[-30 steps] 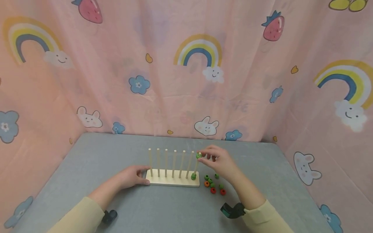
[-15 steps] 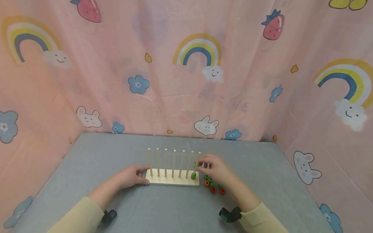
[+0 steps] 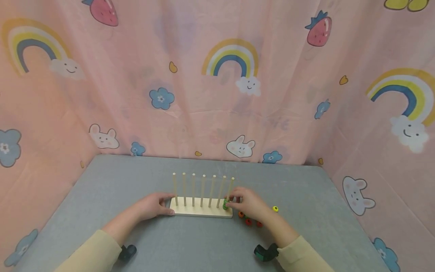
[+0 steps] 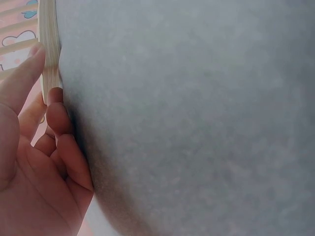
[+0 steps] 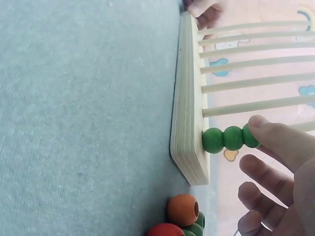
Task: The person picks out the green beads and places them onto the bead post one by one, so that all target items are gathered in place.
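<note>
A pale wooden peg board (image 3: 200, 211) with a row of several upright pegs (image 3: 203, 189) lies on the grey table. My left hand (image 3: 153, 207) grips its left end, the thumb at the front and the fingers behind. At the rightmost peg, my right hand (image 3: 250, 204) pinches a green bead (image 5: 249, 136) threaded on it. Below that bead, two more green beads (image 5: 222, 139) are stacked down to the base. In the right wrist view the pinched bead sits right against the stack. The other fingers of that hand are loosely bent.
Right of the board lie loose beads: an orange bead (image 5: 182, 210), a red bead (image 5: 165, 230) and some green ones, partly hidden by my right hand in the head view. Farther right sits a yellow bead (image 3: 275, 209). A pink patterned curtain (image 3: 210, 113) hangs behind the table.
My right hand has slid the green bead down from the top of the rightmost peg to the stack. The yellow bead has come into sight beside the forearm. The left hand has stayed put.
</note>
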A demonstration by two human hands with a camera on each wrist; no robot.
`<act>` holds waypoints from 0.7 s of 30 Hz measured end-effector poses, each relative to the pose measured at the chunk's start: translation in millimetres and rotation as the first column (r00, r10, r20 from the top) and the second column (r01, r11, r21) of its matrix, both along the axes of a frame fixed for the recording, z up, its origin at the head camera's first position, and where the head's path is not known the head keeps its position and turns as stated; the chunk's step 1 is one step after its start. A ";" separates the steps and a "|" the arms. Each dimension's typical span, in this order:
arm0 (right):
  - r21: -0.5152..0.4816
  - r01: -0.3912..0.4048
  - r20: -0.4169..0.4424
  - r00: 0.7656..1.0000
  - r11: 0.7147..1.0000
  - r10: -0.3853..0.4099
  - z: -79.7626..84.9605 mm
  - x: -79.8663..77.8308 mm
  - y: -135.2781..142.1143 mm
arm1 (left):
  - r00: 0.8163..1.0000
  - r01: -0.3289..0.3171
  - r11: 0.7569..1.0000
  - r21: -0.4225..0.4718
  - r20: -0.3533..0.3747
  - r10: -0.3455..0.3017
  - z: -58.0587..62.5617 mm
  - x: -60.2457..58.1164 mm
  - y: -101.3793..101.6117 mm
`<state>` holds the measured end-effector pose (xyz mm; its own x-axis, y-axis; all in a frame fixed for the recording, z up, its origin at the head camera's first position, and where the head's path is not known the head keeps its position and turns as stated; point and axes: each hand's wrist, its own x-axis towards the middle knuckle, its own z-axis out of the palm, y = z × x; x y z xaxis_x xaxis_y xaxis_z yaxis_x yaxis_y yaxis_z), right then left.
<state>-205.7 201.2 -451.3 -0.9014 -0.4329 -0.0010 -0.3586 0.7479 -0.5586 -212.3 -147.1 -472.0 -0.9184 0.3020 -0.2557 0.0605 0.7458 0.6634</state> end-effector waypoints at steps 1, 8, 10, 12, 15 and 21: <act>-0.001 0.002 0.001 1.000 1.000 -0.002 0.0 0.1 0.0 | 1.000 0.000 1.000 0.001 -0.001 0.000 -0.2 -0.1 0.0; -0.028 0.009 0.021 1.000 1.000 -0.009 0.8 -1.1 3.8 | 1.000 0.003 1.000 -0.003 -0.006 -0.003 -1.9 -1.1 0.5; -0.040 0.016 0.030 0.999 0.999 -0.014 1.8 -1.6 6.8 | 1.000 0.005 1.000 -0.003 -0.007 -0.005 -2.0 -1.4 0.6; -0.053 0.023 0.043 0.999 0.998 -0.021 3.3 -1.8 10.7 | 1.000 0.005 1.000 0.000 -0.006 -0.005 -1.9 -1.6 0.7; -0.061 0.043 0.062 0.997 0.997 -0.039 6.1 -1.9 18.6 | 1.000 0.007 1.000 0.002 -0.004 -0.007 -1.7 -1.6 0.7; -0.031 0.063 0.061 0.996 0.997 -0.061 11.2 -3.9 40.4 | 1.000 0.000 1.000 0.004 0.005 0.000 -0.7 -0.8 0.2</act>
